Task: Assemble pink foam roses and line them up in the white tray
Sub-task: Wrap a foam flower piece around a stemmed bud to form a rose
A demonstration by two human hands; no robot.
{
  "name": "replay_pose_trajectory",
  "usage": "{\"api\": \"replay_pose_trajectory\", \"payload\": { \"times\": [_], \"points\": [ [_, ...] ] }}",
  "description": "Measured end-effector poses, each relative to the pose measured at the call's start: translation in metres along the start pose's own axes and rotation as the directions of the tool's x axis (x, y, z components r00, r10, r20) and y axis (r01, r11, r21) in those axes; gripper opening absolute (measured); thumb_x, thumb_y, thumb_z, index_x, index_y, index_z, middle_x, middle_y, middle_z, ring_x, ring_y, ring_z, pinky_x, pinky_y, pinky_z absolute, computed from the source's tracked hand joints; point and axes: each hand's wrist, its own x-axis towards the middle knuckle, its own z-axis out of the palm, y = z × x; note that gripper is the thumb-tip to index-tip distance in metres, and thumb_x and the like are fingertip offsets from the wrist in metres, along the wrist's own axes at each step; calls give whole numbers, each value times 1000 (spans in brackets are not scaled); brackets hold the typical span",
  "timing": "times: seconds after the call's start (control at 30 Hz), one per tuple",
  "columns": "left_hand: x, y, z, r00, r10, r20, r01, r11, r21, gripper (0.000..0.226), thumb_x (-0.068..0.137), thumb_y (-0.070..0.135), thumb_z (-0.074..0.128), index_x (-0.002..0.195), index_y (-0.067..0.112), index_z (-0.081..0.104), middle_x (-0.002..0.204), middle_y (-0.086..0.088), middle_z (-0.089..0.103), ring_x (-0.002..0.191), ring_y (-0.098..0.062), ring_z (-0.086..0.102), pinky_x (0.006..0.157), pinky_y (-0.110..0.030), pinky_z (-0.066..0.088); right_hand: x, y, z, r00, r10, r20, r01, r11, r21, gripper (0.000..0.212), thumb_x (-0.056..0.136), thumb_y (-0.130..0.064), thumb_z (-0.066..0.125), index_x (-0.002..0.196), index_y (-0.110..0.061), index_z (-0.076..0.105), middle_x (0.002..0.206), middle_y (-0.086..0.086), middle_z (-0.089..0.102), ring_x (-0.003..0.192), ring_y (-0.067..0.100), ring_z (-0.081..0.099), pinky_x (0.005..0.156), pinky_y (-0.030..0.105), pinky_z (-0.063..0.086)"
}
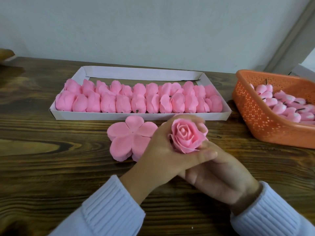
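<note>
Just in front of the white tray's [139, 115] near wall, the left hand [158, 150] grips a finished pink rose [185, 137], fingers curled round its back and thumb laid across below the bloom, which faces up. The right hand [219, 176] lies under the left with its fingers reaching up to the rose's lower edge, though I cannot tell whether they pinch it. Two rows of roses [119, 99] lie inside the tray, a stack of flat petal pieces [127, 138] sits before it left of the hands, and an orange basket [255, 116] of buds [286, 106] stands to its right.
</note>
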Motion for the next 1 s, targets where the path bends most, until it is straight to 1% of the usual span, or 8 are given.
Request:
{"api": "replay_pose_trajectory", "payload": {
  "times": [0.07, 0.13, 0.2, 0.3, 0.53, 0.7, 0.87, 1.0],
  "points": [
    [0, 2, 0, 999, 19, -25, -20, 999, -30, 24, 68, 5, 79, 88, 13, 67, 86, 4, 71, 83, -7, 69, 71, -17, 53, 0, 2, 0, 1000, -12, -26, 10, 997, -83, 63, 75, -26, 80, 128, -3, 57, 131, 20, 53, 125, 31, 47, 110, 49, 33],
    [0, 0, 1, 998, 30, -56, -34, 997, -72, 10, 70, 5, 75, 72, 9, 66, 83, 3, 71, 82, -6, 68, 71, -18, 52, -1, 4, -1, 998, -14, -64, 7, 995, -96, 59, 73, -22, 80, 124, -2, 60, 127, 21, 54, 119, 30, 51, 104, 43, 42],
    [0, -1, 1, 996, 26, -80, -35, 993, -116, 16, 70, 7, 77, 64, 3, 63, 80, 1, 70, 83, -8, 68, 72, -19, 53, 0, 3, -3, 998, 3, -60, -6, 999, -47, 61, 67, -20, 86, 121, -5, 63, 120, 18, 59, 109, 26, 58, 97, 37, 48],
    [0, 0, -1, 997, 14, -79, -27, 986, -167, 13, 69, 21, 71, 59, 17, 63, 79, 7, 70, 81, -6, 67, 68, -21, 53, 0, 0, -4, 997, 66, -28, -66, 998, -21, 62, 64, -28, 87, 120, -12, 64, 114, 13, 62, 101, 23, 62, 90, 34, 49],
    [-1, 0, 1, 999, 46, 0, -46, 990, -136, 32, 61, 3, 82, 73, 12, 53, 88, 7, 68, 85, -8, 66, 73, -23, 54, 2, 2, 1, 996, 19, -83, -22, 999, -39, 27, 94, -24, 49, 111, -17, 69, 116, 5, 66, 111, 18, 61, 93, 34, 51],
    [-1, 0, 1, 998, 58, -25, -60, 994, -89, 39, 58, 2, 83, 76, 9, 49, 85, 7, 66, 83, -8, 65, 71, -22, 51, 0, 4, 1, 999, -8, -51, 8, 1000, -6, 34, 85, -13, 61, 118, -7, 65, 117, 12, 65, 112, 21, 62, 95, 34, 52],
    [0, 0, 2, 996, 76, -44, -79, 995, -67, 35, 62, 4, 83, 74, 10, 50, 82, 4, 65, 80, -8, 64, 70, -22, 50, 1, 2, 2, 1000, -11, 24, 11, 1000, 8, 57, 70, -25, 85, 120, -10, 64, 125, 11, 62, 120, 22, 57, 102, 37, 47],
    [-2, 1, 1, 998, 64, -21, -66, 992, -107, 33, 63, 16, 79, 80, 15, 51, 85, 1, 65, 83, -13, 66, 73, -27, 53, 1, 1, 4, 1000, 16, -4, -16, 1000, 15, 32, 90, -22, 64, 120, -11, 63, 124, 11, 62, 119, 22, 58, 101, 38, 46]
  ]
}}
